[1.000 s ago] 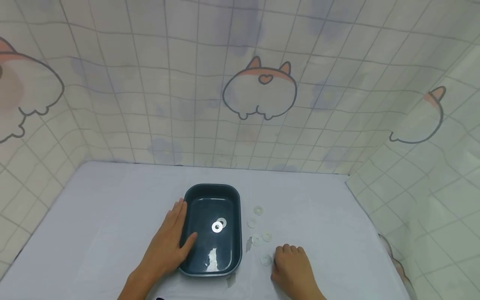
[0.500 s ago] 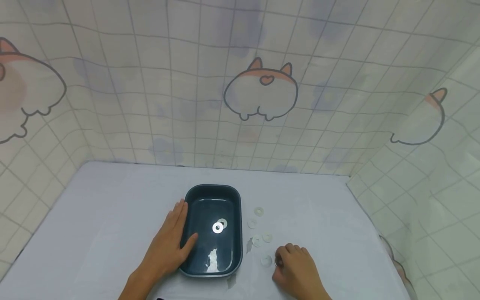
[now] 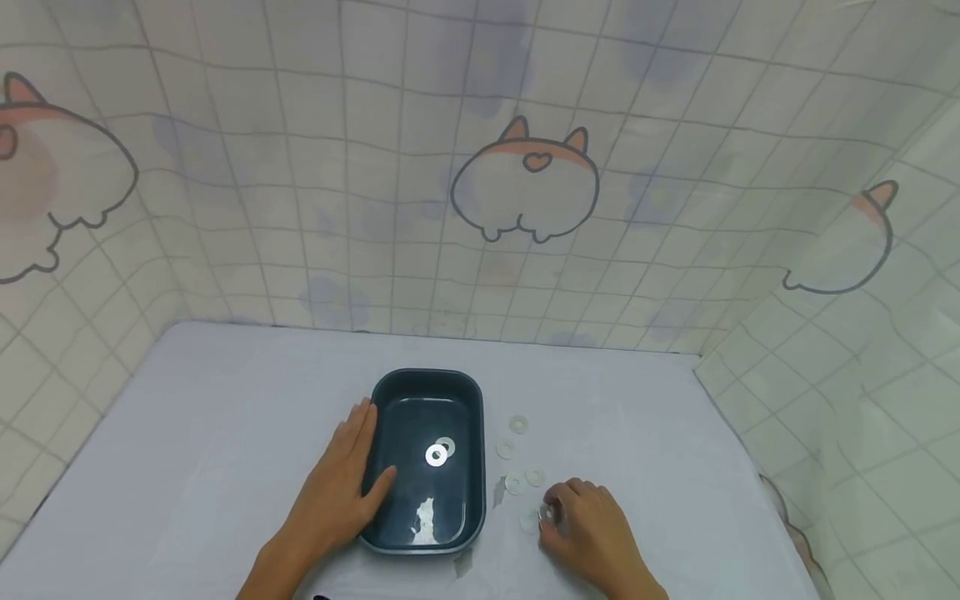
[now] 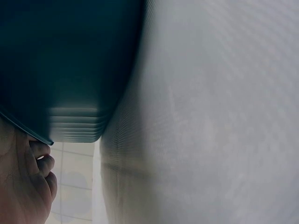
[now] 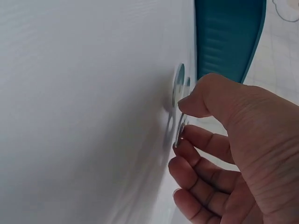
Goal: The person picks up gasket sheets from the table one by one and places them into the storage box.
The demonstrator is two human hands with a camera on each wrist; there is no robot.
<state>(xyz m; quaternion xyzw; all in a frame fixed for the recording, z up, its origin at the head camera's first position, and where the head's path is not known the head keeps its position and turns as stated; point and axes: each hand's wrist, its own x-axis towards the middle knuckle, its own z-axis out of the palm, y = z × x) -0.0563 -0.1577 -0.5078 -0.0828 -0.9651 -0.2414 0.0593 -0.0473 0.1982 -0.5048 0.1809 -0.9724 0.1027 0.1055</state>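
Observation:
A dark blue rectangular tray (image 3: 405, 417) stands on the white-covered table. My left hand (image 3: 337, 479) rests along its left rim, fingers straight outside and thumb reaching over the inner side. Two metal washers (image 3: 437, 455) lie overlapping on the tray floor. To the right of the tray my right hand (image 3: 596, 533) pinches a washer (image 5: 180, 130) between thumb and fingertips, just above the tabletop. Beside those fingertips lies another flat washer (image 3: 528, 522), partly covered in the head view. Several more washers (image 3: 514, 482) are spread between tray and right hand.
A white cloth (image 3: 247, 433) covers the table. Tile-patterned curtains (image 3: 360, 208) with cartoon animals close in the back and both sides. A cord (image 3: 795, 525) runs down by the right table edge.
My right hand has picked at a washer by its fingertips and now holds it tilted, shifted slightly left towards the neighbouring washer. The left hand and tray stay in place.

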